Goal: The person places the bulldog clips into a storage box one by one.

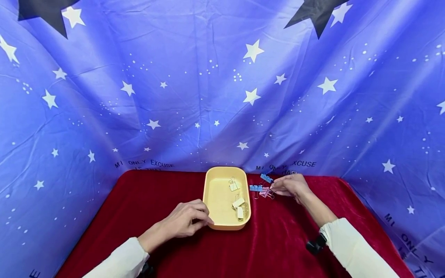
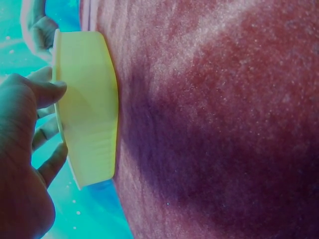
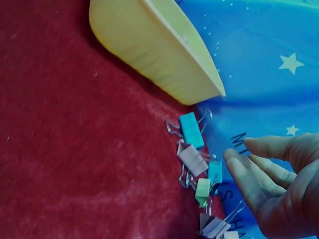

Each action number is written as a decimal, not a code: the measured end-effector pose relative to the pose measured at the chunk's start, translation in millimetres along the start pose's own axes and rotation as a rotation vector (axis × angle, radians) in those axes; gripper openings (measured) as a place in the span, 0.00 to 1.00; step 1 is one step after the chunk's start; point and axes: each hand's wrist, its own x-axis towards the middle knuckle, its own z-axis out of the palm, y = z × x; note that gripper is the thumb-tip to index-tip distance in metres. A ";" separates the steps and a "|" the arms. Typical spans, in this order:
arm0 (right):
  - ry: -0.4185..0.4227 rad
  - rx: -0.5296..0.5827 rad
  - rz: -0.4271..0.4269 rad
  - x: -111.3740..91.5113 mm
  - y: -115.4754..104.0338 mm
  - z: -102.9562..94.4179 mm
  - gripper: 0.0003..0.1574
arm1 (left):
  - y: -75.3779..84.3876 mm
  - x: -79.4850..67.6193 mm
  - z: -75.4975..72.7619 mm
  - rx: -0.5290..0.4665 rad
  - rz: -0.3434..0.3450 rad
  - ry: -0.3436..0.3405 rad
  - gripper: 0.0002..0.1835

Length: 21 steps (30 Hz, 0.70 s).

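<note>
My left hand (image 1: 184,219) grips the near left corner of a yellow plastic tray (image 1: 226,227). In the left wrist view its thumb lies over the outer wall and the other fingertips are at the rim. White binder clips (image 1: 238,202) lie inside along the tray's right side. Right of the tray, my right hand (image 1: 293,186) hovers beside a loose group of binder clips, thumb and fingers apart and nothing between them. The group has a blue binder clip (image 3: 191,130), a pink binder clip (image 3: 192,160) and a yellow-green binder clip (image 3: 203,189), among others.
A dark red velvet cloth (image 1: 156,185) covers the table. Behind it and at both sides hangs a blue curtain (image 1: 194,116) with stars and printed words. The clip group lies near the table's back edge, close to the curtain.
</note>
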 end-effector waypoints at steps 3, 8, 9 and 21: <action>0.009 -0.017 -0.008 0.3 7.4 -0.7 0.27 | -0.4 0.0 0.1 0.004 0.002 0.005 0.12; -0.001 -0.030 -0.006 3.9 19.9 2.9 0.23 | -0.9 -0.3 0.6 0.003 0.005 0.004 0.12; -0.005 -0.026 -0.006 4.9 21.7 3.8 0.23 | -1.0 -0.4 0.6 0.004 0.004 0.003 0.13; 0.049 0.078 0.000 12.1 29.0 11.8 0.28 | 1.2 -0.9 0.8 -0.008 -0.037 -0.010 0.13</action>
